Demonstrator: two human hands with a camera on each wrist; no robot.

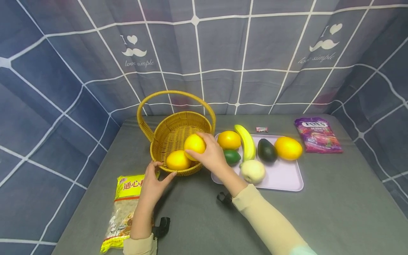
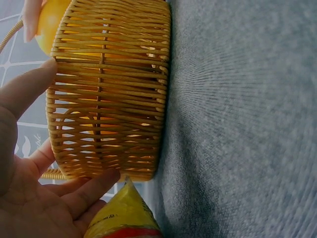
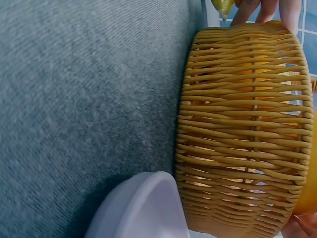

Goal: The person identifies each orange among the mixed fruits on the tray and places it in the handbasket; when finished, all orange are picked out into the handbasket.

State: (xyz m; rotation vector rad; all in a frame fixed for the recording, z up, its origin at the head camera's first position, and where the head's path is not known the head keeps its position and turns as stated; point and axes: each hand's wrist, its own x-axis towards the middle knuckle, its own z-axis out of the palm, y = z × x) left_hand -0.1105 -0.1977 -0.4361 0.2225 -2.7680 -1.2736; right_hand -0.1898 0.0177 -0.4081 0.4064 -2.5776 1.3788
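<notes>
In the head view, my right hand [image 1: 211, 153] holds a yellow-orange orange [image 1: 193, 144] between thumb and fingers, over the front right of the round wicker basket [image 1: 165, 129]. A second orange [image 1: 177, 160] lies inside the basket, by its front wall. On the front left, my left hand [image 1: 152, 186] grips the basket rim, thumb and fingers spread along it. The left wrist view shows that thumb [image 2: 29, 87] on the rim and other fingers against the woven side. The held orange [image 3: 308, 173] partly shows past the rim in the right wrist view.
Right of the basket, a pale lilac tray [image 1: 287, 180] holds an orange [image 1: 229, 140], banana [image 1: 247, 141], green fruit [image 1: 232, 157], dark avocado [image 1: 267, 151], yellow-orange fruit [image 1: 288, 148] and pale round fruit [image 1: 253, 171]. A pasta bag [image 1: 122, 212], small wrapped candy [image 1: 261, 129] and purple candy bag [image 1: 318, 135] lie around.
</notes>
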